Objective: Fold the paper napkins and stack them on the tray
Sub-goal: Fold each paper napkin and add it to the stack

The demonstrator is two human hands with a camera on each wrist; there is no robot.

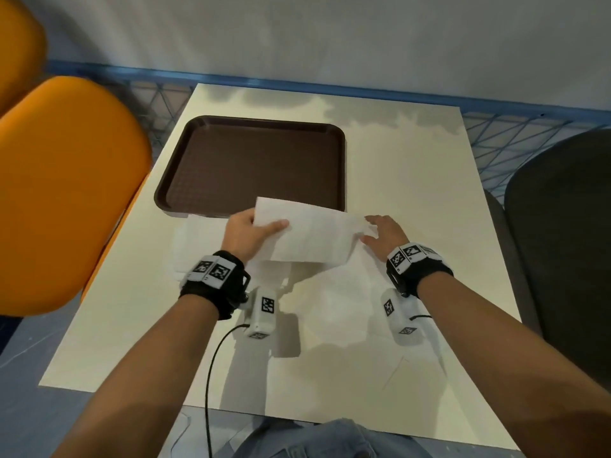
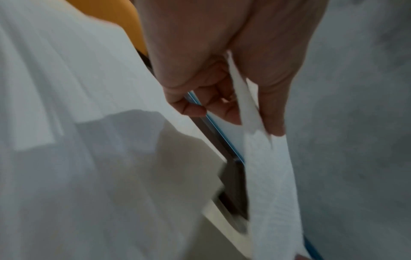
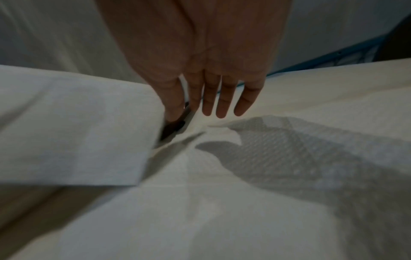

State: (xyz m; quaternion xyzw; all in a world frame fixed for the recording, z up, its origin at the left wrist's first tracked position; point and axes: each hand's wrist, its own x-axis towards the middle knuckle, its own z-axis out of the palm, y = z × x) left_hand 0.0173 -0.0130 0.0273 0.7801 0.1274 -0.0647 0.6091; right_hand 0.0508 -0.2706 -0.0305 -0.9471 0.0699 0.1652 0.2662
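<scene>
Napkin (image 1: 310,238) up off the table, white and softly creased!
Left hand (image 1: 246,234) pinches its near-left edge, thumb (image 2: 270,98) on top and curled fingers (image 2: 195,98) beneath, so the sheet slopes away past the fingertips over the brown tray's (image 1: 198,153) front rim. Right hand (image 1: 383,234) hovers at the sheet's other end, fingers (image 3: 222,98) straight and slightly spread, holding nothing, above more dimpled white napkins (image 3: 255,176) lying flat.

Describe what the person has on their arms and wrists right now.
Both forearms are bare, with no sleeves. Each wrist carries a black strap topped by white blocks printed with black square marker codes. A white camera unit bearing similar markers hangs beneath each wrist, and a thin black cable trails from the left one. Left hand and right hand are ungloved.
</scene>
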